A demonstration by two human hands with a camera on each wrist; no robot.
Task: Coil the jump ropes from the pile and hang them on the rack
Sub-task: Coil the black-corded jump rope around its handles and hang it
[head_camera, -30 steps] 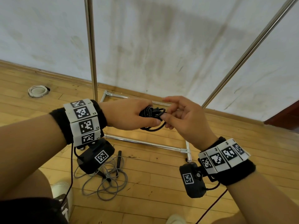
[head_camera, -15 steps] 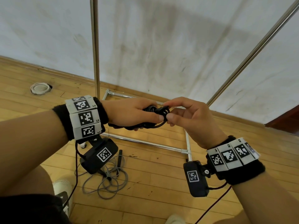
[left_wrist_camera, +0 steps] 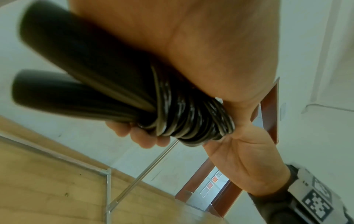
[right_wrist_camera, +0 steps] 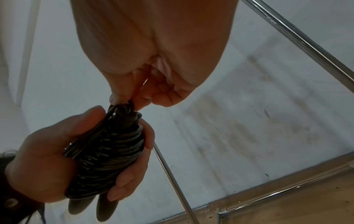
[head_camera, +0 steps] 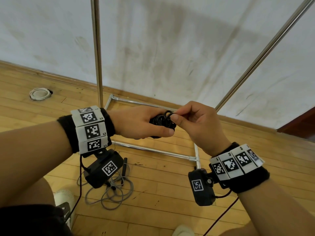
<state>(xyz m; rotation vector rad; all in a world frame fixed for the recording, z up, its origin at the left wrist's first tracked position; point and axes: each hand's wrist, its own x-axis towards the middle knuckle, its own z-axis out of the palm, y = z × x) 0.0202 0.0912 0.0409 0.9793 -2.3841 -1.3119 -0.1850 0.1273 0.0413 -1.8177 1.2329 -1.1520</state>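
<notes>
The left hand (head_camera: 141,122) was wrapped tightly round a black jump rope (right_wrist_camera: 107,153), its cord wound many times about the two handles (left_wrist_camera: 76,63), which stuck out side by side behind the palm. At the front end of that bundle the right hand (head_camera: 196,123) pinched a small loop of the cord between thumb and forefinger, its other fingers curled in and holding nothing more. A second before, that right hand had been lower, its fingers spread against the coil and a slack loop hanging under the left fist; by this moment the slack was gone and the pinch had risen to the top of the bundle, so the last length of cord had probably been drawn in and was being tucked or locked. I judged the coiling of this rope nearly done, with hanging it the step left. The bundle was held in the air in front of the rack (head_camera: 97,48), whose steel poles rose against the wall and whose base frame lay on the wooden floor below the hands; its hanging bar was out of view. A grey rope (head_camera: 112,193) lay loose on the floor beneath the left wrist, not yet coiled.
</notes>
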